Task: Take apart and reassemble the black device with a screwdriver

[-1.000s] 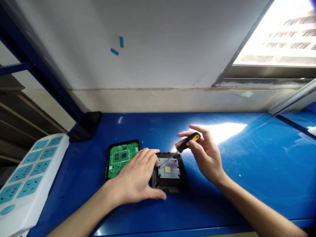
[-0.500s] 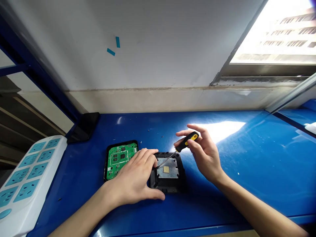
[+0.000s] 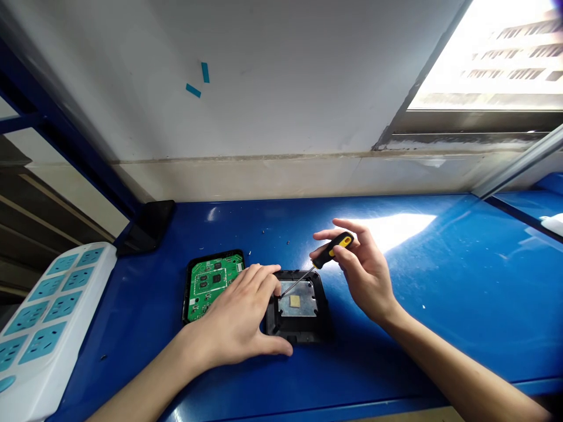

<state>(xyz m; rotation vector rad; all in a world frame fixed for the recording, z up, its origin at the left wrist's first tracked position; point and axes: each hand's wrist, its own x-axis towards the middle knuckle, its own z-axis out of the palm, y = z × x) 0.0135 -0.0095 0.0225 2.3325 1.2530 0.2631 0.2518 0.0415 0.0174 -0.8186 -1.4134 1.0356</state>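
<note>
A black plastic casing (image 3: 325, 321) lies on the blue tabletop with a silver metal plate (image 3: 303, 290) inside. On the plate sits a small beige square pad (image 3: 294, 301). My left hand (image 3: 240, 313) grips the casing's left side, thumb at the front edge and fingers along the back left. In my right hand (image 3: 363, 272) is a screwdriver (image 3: 335, 249) with a black and yellow handle, pinched between thumb and fingers. Its shaft slants down left to the plate's left edge, where the tip meets a spot beside my left fingertips. A green circuit board (image 3: 214, 279) in a black shell is partly covered by my left hand.
A white power strip (image 3: 65, 346) with blue sockets stands at the left. Behind it a black phone-like slab (image 3: 149, 225) leans by the blue frame. Tiny screws, one a dark screw (image 3: 103, 357), lie scattered on the tabletop (image 3: 396, 363). A wall and window close the back.
The whole view has shifted a little, so things sit slightly further left. Both hands keep their hold, and the screwdriver tip stays at the plate's left edge.
</note>
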